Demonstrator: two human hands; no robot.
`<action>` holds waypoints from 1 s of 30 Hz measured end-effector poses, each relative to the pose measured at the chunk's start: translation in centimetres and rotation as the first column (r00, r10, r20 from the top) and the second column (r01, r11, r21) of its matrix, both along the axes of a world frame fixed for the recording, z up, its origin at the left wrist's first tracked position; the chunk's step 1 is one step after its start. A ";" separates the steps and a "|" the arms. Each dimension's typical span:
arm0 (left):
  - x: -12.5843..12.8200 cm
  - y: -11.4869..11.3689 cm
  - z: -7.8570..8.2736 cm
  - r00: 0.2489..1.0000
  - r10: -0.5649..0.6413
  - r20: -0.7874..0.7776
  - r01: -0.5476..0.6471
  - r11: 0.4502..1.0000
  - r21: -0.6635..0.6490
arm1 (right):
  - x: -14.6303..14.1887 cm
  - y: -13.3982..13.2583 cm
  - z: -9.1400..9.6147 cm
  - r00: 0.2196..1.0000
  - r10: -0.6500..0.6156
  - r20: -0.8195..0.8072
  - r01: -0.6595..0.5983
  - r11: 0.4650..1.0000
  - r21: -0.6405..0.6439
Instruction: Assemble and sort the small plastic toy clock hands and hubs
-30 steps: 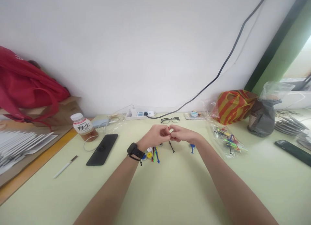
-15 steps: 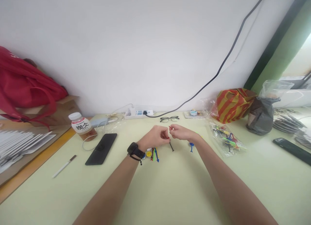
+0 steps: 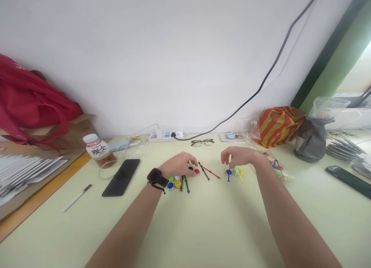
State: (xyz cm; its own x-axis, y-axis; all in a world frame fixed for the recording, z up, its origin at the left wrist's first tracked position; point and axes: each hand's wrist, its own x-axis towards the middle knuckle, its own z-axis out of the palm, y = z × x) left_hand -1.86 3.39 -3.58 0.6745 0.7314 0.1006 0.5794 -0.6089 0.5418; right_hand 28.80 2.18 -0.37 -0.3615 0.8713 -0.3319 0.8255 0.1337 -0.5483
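Note:
My left hand (image 3: 178,167), with a black watch on its wrist, rests on the pale green table (image 3: 203,229) with fingers curled over small red and black caps (image 3: 194,170). Below it lie several coloured discs and thin sticks (image 3: 179,183). A red stick (image 3: 211,172) and a black stick (image 3: 203,170) lie between my hands. My right hand (image 3: 239,156) hovers with fingertips pinched just above a blue pin (image 3: 228,173) and green-yellow pieces (image 3: 239,172). What, if anything, those fingers hold is hidden.
A black phone (image 3: 121,177), a bottle (image 3: 97,149) and a white pen (image 3: 77,197) lie left. Glasses (image 3: 203,142) and a power strip (image 3: 166,136) sit by the wall. A clear bag of coloured pieces (image 3: 276,167), a striped bag (image 3: 276,125) and another phone (image 3: 349,179) are right.
My hands were joined at the centre, pinching a small piece. They have parted: the left dropped to the caps, the right moved right over the blue pin. A red stick now lies between them.

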 end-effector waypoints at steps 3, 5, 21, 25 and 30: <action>-0.6 0.5 -0.2 0.999 -0.010 -0.031 0.007 0.996 -0.085 | 0.8 -0.1 -0.2 0.996 0.058 0.069 -0.055 0.998 -0.045; -0.5 0.6 -0.4 0.999 -0.046 -0.008 0.044 0.993 -0.111 | 0.6 0.1 -0.8 0.994 0.059 0.094 -0.052 0.996 -0.072; 0.5 -0.5 2.0 0.964 0.007 0.267 -0.007 1.000 -0.002 | -1.8 -0.2 0.2 0.943 -0.018 -0.331 0.039 0.998 0.057; 1.4 -1.5 3.3 0.918 0.022 0.395 -0.010 0.999 -0.032 | -4.5 -0.9 0.9 0.776 0.000 -0.630 -0.019 1.000 -0.023; 2.0 -1.7 3.6 0.877 -0.018 0.480 0.047 0.998 -0.049 | -7.0 -1.1 0.6 0.685 -0.028 -0.728 -0.036 0.997 -0.073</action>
State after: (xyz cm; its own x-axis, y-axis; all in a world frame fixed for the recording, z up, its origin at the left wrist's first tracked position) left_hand 0.12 1.69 0.05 0.5779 0.7243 0.3761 0.2203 -0.5822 0.7826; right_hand 21.81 1.06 0.20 -0.5207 0.8533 -0.0264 0.1612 0.0679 -0.9846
